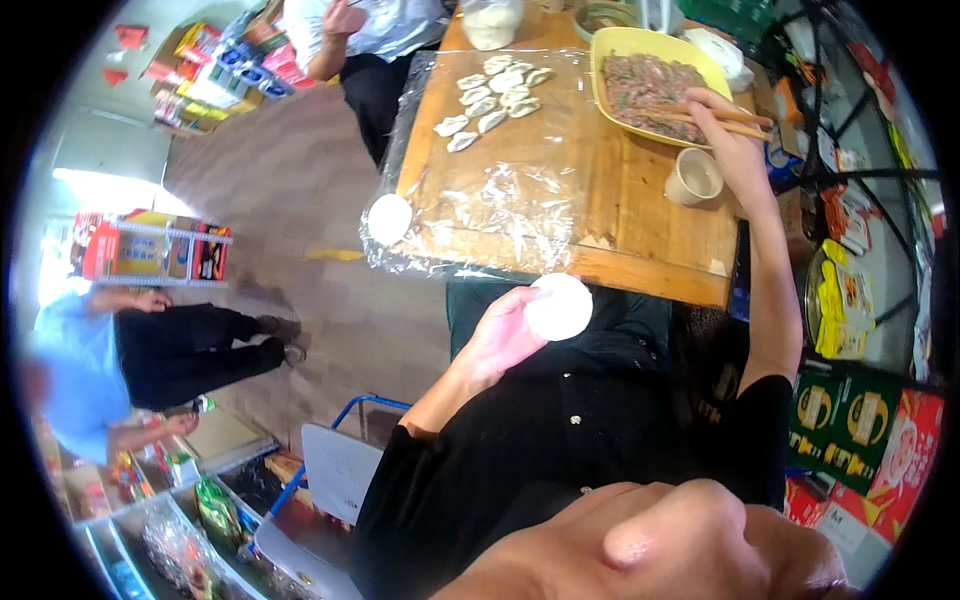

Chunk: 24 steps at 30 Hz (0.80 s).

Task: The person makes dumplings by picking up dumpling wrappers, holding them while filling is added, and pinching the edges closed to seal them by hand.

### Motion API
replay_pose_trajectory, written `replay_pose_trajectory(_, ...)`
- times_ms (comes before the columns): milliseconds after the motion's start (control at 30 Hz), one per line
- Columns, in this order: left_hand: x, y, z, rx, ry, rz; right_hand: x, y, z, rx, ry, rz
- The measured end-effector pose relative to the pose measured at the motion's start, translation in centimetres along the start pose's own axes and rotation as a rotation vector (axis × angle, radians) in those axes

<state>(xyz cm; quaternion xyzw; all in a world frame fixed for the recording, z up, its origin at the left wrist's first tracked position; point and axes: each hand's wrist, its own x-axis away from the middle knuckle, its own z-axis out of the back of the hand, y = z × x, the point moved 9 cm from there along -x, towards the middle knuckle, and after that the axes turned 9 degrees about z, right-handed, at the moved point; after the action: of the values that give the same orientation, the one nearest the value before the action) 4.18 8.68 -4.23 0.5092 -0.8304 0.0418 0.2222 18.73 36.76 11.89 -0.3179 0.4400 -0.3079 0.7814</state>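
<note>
The left hand (505, 338) cradles a dumpling wrapper (560, 308) just off the tabletop (640, 215); likely soft and easily torn, it is best supported from beneath. The right hand (727, 140) grips chopsticks (752, 118) in the meat filling (645, 82).

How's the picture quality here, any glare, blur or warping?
Head view: strong fisheye bending, black rounded borders; head view: glare streaks across the plastic sheet, blown-out light at far left; head view: the dumpling wrapper nearly featureless white, the head of the person in light blue blurred.
</note>
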Motion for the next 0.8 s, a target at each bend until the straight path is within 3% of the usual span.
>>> replay_pose_trajectory(200, -0.2, 0.1, 0.1, -0.009, -0.020, -0.001, -0.6, 2.6, -1.5, -0.056, -0.051, -0.068)
replay_pose_trajectory(500, -0.3, 0.2, 0.3, 0.010, -0.019, -0.002, -1.5, 5.2, -3.5, 0.104, -0.134, -0.221)
replay_pose_trajectory(667, -0.8, 0.1, 0.5, 0.016, 0.012, 0.030, -1.5, 5.0, -1.8, -0.337, -0.060, -0.211)
replay_pose_trajectory(800, -1.2, 0.1, 0.6, 0.024, 0.010, 0.032, -1.1, 3.6, 1.0, -0.243, -0.004, -0.150)
